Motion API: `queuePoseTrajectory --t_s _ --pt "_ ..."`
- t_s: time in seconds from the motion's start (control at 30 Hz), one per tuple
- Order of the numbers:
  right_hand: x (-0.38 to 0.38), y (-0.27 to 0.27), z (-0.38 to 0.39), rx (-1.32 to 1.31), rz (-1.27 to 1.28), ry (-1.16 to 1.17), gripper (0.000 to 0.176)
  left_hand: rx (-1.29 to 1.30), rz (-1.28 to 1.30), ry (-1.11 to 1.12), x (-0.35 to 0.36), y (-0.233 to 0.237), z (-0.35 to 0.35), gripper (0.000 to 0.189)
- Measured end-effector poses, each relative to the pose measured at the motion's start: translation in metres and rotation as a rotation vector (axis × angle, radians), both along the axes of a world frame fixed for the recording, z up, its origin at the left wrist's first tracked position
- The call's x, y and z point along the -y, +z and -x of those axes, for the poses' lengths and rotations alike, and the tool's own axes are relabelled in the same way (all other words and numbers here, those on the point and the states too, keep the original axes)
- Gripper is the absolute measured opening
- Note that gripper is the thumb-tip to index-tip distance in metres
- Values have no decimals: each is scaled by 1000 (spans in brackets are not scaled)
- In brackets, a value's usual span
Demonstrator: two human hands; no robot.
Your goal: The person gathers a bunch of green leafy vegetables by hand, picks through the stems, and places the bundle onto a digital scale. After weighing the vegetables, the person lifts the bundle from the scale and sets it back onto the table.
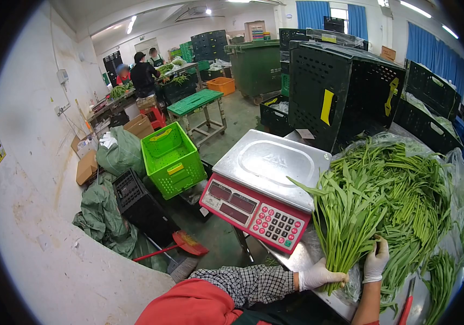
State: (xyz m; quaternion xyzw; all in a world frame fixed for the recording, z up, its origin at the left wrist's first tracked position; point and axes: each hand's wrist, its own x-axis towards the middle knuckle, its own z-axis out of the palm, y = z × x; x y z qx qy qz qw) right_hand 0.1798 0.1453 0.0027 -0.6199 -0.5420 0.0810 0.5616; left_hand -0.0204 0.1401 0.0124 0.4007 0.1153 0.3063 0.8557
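Metal table (300,259) with red scale (253,208), in a crate-filled room. Left hand (321,275), low, closed around leafy stems (345,238); right hand (376,261), fingers partly curled against them.

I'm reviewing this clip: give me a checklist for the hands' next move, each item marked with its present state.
1. Left hand closed around the bunch of long-stemmed leafy greens: ok.
2. Right hand, white-gloved, has a firm hold on the bunch: cannot tell; its fingers are partly hidden.
3. Silver metal weighing plate clear of leaves: not ok; leaf tips lie over its edge.
4. Dark display windows on the red scale show a reading: cannot tell.
5. Red-handled tool away from both hands: ok.
6. Bright green plastic crate empty: ok, it seems.
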Motion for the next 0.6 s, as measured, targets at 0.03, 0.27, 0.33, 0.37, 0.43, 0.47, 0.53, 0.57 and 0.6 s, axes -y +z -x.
queuePoseTrajectory --t_s 0.03,0.27,0.33,0.37,0.43,0.47,0.53,0.57,0.6 --pt "0 -1 0 -7 -3 3 23 4 1 1 0 -1 0 33" --pt "0 -1 -2 17 15 -6 24 -7 10 12 1 -2 -1 34" --pt "1 2 0 36 23 -14 24 -17 0 9 0 -2 -1 35" --pt "1 3 1 40 23 -17 24 -22 -3 8 0 -2 -1 35" --pt "2 6 3 43 27 -20 24 -22 -6 7 0 -3 -1 34" --pt "2 7 3 42 32 -20 24 -18 -5 7 0 -3 -1 34" --pt "1 4 2 30 23 -12 23 -6 -9 6 0 -3 -1 33" --pt "0 -1 -1 19 10 -5 23 2 -13 4 0 -2 -1 33" --pt "-2 -5 -3 8 -2 2 23 10 -17 2 -1 -1 -1 32"
